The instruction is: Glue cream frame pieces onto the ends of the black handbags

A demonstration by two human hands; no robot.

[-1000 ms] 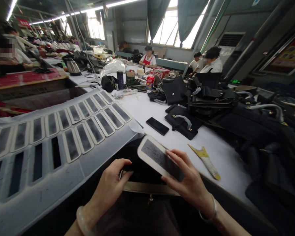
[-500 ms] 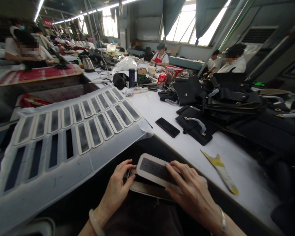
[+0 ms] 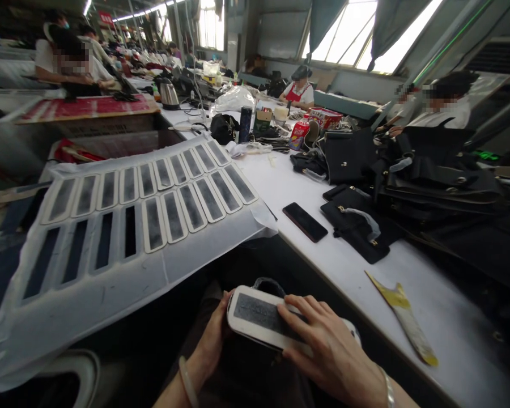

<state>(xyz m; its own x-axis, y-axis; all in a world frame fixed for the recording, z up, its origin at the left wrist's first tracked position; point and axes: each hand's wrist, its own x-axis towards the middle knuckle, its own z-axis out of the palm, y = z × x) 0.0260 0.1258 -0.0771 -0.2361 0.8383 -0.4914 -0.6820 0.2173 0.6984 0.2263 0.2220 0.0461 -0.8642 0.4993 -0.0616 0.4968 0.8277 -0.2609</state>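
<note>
A rounded oblong panel (image 3: 255, 311), pale at the rim with a dark grey middle, lies over the end of a dark handbag whose loop handle (image 3: 269, 281) sticks up behind it. My left hand (image 3: 212, 340) is closed round the left end of the bag, its fingers partly hidden. Across the panel's right half rests my right hand (image 3: 323, 334), fingertips on top and thumb at the near edge, closed on it. Similar panels (image 3: 155, 224) lie in two rows on a translucent sheet (image 3: 131, 283) at my left. Several cut-out openings show dark there.
On the white table (image 3: 314, 266) at my right are a phone (image 3: 305, 221), black handbags (image 3: 357, 221) and a yellow-ended strip (image 3: 403, 317). Farther back stand a dark bottle (image 3: 245, 124), a red can (image 3: 298, 135) and a kettle (image 3: 169, 94). Other people sit around.
The panel, tilted up at its left end before, now lies flat against the bag. My left hand has shifted from the gap to the bag's left end. The view has swung left.
</note>
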